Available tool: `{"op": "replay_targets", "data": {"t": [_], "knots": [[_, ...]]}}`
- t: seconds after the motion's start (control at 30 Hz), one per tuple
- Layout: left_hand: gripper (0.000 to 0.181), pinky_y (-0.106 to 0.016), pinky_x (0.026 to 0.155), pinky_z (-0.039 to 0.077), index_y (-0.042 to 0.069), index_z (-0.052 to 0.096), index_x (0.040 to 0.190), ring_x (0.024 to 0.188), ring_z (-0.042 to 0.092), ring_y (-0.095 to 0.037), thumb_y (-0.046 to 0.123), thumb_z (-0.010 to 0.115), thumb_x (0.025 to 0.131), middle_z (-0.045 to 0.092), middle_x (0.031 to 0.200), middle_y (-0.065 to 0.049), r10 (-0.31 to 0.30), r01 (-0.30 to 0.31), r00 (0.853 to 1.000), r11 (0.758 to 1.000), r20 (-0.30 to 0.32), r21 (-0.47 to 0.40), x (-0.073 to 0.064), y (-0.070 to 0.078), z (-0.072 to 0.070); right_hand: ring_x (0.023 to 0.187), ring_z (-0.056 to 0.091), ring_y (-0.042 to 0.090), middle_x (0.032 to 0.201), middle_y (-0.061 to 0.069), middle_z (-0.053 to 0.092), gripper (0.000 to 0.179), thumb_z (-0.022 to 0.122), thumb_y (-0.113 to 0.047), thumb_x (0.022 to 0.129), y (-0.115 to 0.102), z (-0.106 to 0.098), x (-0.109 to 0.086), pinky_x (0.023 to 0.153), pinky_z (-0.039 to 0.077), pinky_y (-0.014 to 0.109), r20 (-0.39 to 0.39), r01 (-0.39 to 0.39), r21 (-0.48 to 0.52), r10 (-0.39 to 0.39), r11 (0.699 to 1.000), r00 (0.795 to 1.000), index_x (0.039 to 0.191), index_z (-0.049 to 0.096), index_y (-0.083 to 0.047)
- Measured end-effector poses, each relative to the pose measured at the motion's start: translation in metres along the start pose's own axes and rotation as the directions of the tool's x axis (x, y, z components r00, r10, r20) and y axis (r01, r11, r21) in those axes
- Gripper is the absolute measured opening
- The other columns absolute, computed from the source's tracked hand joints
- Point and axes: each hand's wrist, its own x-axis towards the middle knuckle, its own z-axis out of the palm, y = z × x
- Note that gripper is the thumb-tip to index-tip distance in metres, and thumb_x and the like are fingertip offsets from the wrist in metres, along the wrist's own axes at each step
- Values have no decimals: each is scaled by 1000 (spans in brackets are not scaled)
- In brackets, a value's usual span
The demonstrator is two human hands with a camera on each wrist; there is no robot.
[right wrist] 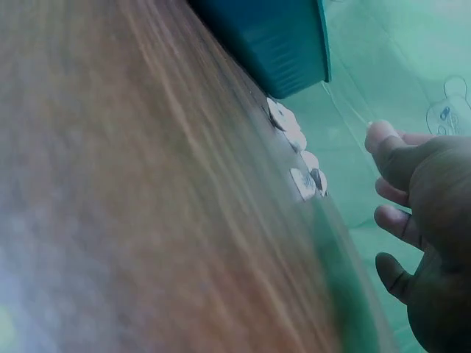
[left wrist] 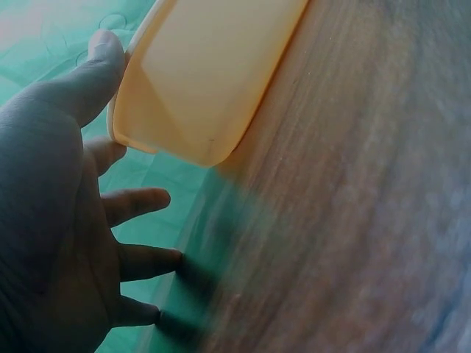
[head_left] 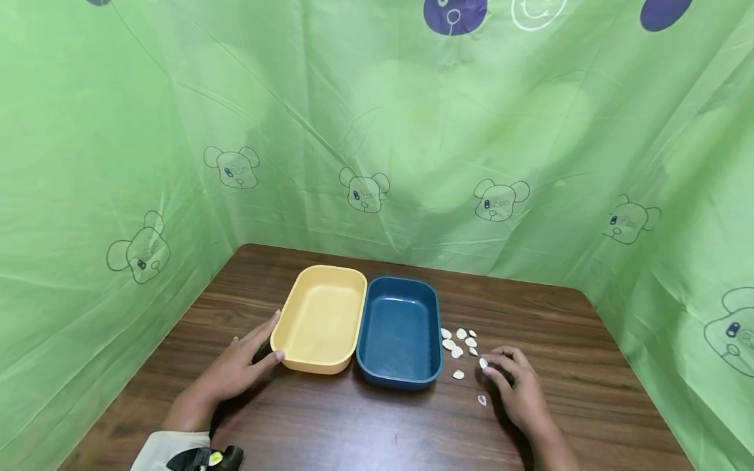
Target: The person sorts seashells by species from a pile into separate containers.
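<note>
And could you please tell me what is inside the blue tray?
Only bare floor and inner walls show in the blue tray; the white pieces near it lie on the table. Its near rim hides the near wall's inner face.

green bear-print curtains (head_left: 412, 118) around a glossy dark wood-grain table (head_left: 265, 432), light reflected

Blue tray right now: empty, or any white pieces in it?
Empty: the head view shows the blue tray with bare floor; white pieces lie on the table beside it.

Your L hand (head_left: 238, 371) reaches fwd w/ fingers spread; your R hand (head_left: 521, 392) has thumb & index in a pinch.
</note>
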Motion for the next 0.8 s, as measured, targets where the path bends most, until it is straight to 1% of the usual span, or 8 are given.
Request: {"op": "replay_targets", "data": {"t": [0.07, 0.2, 0.27, 0.4, 0.53, 0.57, 0.7, 0.8], "knots": [[79, -95, 113, 22, 27, 21, 177, 154, 47, -54, 45, 62, 111, 36, 178, -16, 1, -1, 1000, 1000, 4, -1, 0, 0, 0, 115, 55, -1, 120, 17, 71, 24, 83, 7, 88, -4, 0, 3, 99, 33, -4, -17, 14, 8, -14, 1000, 1000, 106, 85, -8], [79, -96, 112, 22, 25, 21, 177, 153, 47, -55, 45, 61, 111, 35, 178, -16, 7, -7, 1000, 1000, 5, -3, 0, -1, 1, 119, 55, 12, 122, 18, 70, 23, 84, 7, 87, -13, -1, 12, 100, 33, 0, -25, 40, -16, -40, 999, 999, 105, 85, -7], [79, -96, 111, 22, 24, 22, 177, 154, 47, -55, 45, 62, 111, 36, 178, -17, 10, -10, 1000, 1000, -4, -5, 0, -2, 2, 118, 54, 18, 123, 18, 70, 22, 84, 6, 88, -18, 0, 19, 98, 34, 6, -20, 47, -36, -47, 998, 999, 106, 85, -6], [78, -96, 111, 23, 24, 25, 176, 153, 47, -54, 46, 62, 111, 38, 177, -17, 14, -14, 1000, 1000, -18, -3, 1, -3, 3, 114, 53, 20, 123, 16, 70, 19, 84, 2, 89, -28, 3, 36, 92, 37, 20, -11, 45, -73, -46, 996, 999, 107, 84, -6], [79, -95, 112, 23, 25, 24, 176, 154, 46, -53, 46, 62, 111, 38, 177, -17, 7, -7, 1000, 1000, -13, -1, 0, -3, 3, 115, 53, 24, 125, 16, 69, 18, 84, -1, 91, -40, 10, 54, 90, 39, 26, 16, 38, -49, -37, 998, 999, 109, 85, -8], [79, -95, 113, 22, 25, 24, 176, 155, 46, -53, 46, 62, 111, 38, 177, -16, 2, -2, 1000, 1000, -10, -4, 0, -3, 3, 115, 54, 25, 125, 17, 69, 18, 84, -2, 92, -44, 12, 58, 90, 41, 28, 24, 36, -38, -36, 999, 999, 109, 85, -8], [79, -95, 113, 22, 23, 24, 176, 156, 45, -53, 46, 62, 111, 38, 177, -16, -7, 7, 1000, 1000, -1, -10, 1, -3, 1, 118, 55, 30, 127, 19, 69, 16, 83, -2, 93, -57, 25, 70, 89, 46, 37, 44, 21, -16, -20, 1000, 999, 109, 84, -8], [79, -95, 113, 22, 21, 25, 176, 155, 46, -53, 46, 62, 111, 38, 177, -17, -9, 9, 1000, 1000, -1, -8, 0, -4, 0, 121, 54, 35, 131, 22, 68, 16, 80, -3, 97, -65, 35, 76, 91, 47, 44, 82, 6, 2, -6, 1000, 997, 112, 83, -8]]}}
